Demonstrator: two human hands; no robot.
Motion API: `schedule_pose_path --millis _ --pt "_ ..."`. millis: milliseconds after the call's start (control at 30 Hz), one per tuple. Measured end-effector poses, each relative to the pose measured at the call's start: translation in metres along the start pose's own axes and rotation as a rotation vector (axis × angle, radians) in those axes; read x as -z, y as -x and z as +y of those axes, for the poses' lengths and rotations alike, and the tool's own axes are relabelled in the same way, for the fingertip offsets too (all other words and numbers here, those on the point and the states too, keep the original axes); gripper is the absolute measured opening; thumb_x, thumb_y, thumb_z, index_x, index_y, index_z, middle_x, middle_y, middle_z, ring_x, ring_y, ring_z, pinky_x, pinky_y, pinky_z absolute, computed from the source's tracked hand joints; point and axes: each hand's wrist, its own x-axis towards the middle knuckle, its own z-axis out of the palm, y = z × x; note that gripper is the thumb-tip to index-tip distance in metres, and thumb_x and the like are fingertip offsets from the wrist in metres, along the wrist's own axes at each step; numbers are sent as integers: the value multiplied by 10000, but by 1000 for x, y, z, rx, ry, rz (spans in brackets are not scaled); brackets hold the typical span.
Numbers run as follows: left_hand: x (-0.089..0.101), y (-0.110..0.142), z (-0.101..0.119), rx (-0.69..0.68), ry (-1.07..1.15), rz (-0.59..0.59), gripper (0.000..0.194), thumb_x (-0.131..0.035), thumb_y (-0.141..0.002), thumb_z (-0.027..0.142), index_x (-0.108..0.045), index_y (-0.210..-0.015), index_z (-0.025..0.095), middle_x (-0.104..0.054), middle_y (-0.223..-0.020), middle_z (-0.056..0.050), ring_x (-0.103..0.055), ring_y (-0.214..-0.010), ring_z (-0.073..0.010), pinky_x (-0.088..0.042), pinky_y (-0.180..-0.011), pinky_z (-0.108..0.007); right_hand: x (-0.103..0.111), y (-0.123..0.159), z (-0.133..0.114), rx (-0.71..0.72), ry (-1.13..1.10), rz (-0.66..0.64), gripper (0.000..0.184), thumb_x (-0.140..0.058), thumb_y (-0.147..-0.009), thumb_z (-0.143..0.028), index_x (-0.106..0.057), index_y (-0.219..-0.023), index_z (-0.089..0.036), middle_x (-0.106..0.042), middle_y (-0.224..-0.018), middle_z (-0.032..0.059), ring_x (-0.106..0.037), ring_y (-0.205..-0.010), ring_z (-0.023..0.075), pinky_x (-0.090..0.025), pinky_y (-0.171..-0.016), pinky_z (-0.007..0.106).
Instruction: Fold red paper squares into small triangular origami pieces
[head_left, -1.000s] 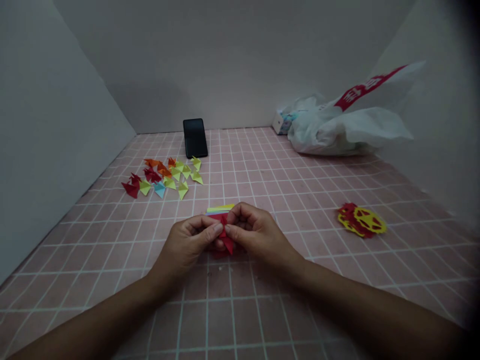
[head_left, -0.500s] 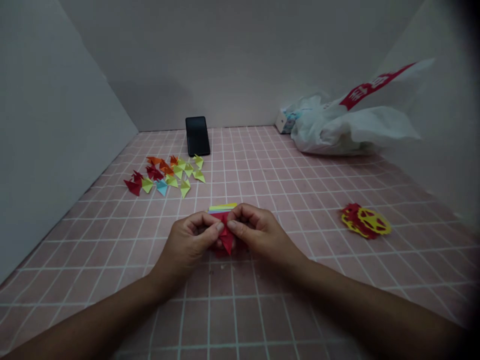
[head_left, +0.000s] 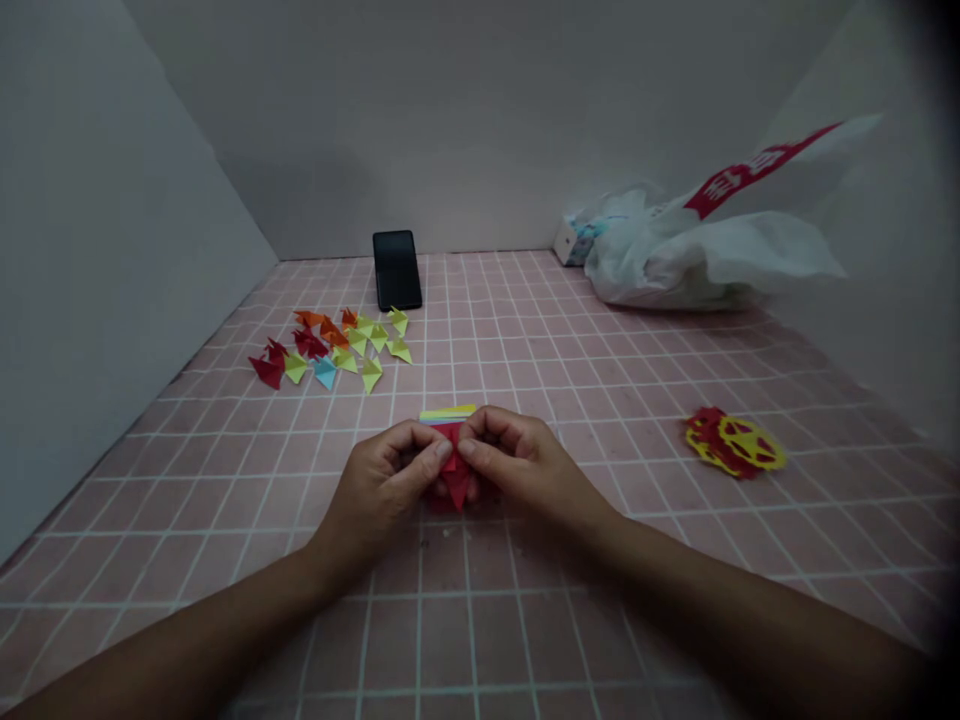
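Observation:
Between my two hands is a folded piece of red origami paper [head_left: 454, 482], its narrow point facing me. My left hand [head_left: 394, 475] pinches its left side with thumb and forefinger. On the other side, my right hand [head_left: 517, 460] pinches the paper near its upper right. Fingertips show beneath the fold, and part of the paper is hidden behind my fingers. Just beyond the hands lies a stack of coloured paper [head_left: 448, 413], yellow on its far edge, with red in front.
Folded paper cranes [head_left: 325, 372] in red, orange, yellow and blue sit at the left. Behind them a black phone [head_left: 397, 270] leans back. A white plastic bag [head_left: 667, 265] and a small box [head_left: 571, 243] stand back right. Red and yellow cutouts [head_left: 739, 443] lie at the right.
Both hands stay in nearly the same place. My left thumb has moved slightly right and up along the red paper, and the fold looks a little flatter and more open.

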Motion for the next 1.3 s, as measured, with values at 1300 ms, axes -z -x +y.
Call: schedule_pose_path --millis 1300 --pt "0 0 -1 23 52 -19 221 -636 -876 361 -620 -789 158 -611 -655 15 -550 -581 -105 -454 -560 -216 2 -2 0 71 188 -49 231 -598 -881 -330 -537 -710 -189 -582 -618 -14 -523 -564 103 -397 -529 226"
